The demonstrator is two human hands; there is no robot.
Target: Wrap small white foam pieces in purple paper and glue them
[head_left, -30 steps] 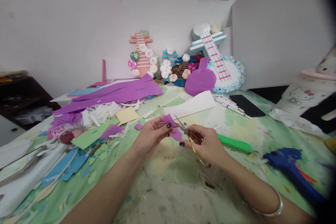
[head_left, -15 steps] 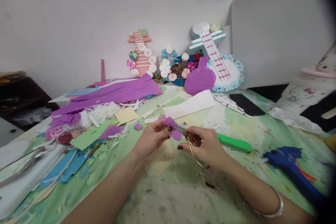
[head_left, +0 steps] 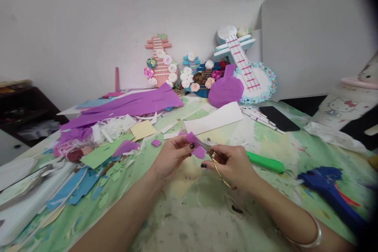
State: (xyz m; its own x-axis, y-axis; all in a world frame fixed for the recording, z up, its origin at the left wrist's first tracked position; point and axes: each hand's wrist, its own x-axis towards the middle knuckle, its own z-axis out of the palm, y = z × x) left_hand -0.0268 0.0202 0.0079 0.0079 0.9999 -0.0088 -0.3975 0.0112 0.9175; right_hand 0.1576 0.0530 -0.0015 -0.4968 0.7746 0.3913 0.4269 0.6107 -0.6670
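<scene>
Between thumb and fingers, my left hand (head_left: 174, 153) pinches a small piece of purple paper (head_left: 190, 138). My right hand (head_left: 234, 163) is closed on a pair of scissors (head_left: 217, 169) with gold-coloured handles. The blades point left and meet the purple paper, spread a little apart. Just below them shows another bit of purple paper (head_left: 199, 152); whether it joins the held piece I cannot tell. A small purple square (head_left: 156, 142) lies on the table left of my hands. Behind them rests a strip of white card (head_left: 215, 118).
A green cutter (head_left: 265, 161) and a blue glue gun (head_left: 321, 181) lie to the right, near a black phone (head_left: 279, 118). Purple sheets (head_left: 132, 104) and scraps cover the left side. Decorated guitar-like crafts (head_left: 249, 75) and a purple cutout (head_left: 226, 90) lean at the back.
The scissor blades have spread slightly at the purple paper. Both hands keep nearly the same place, and the whole view has shifted a little.
</scene>
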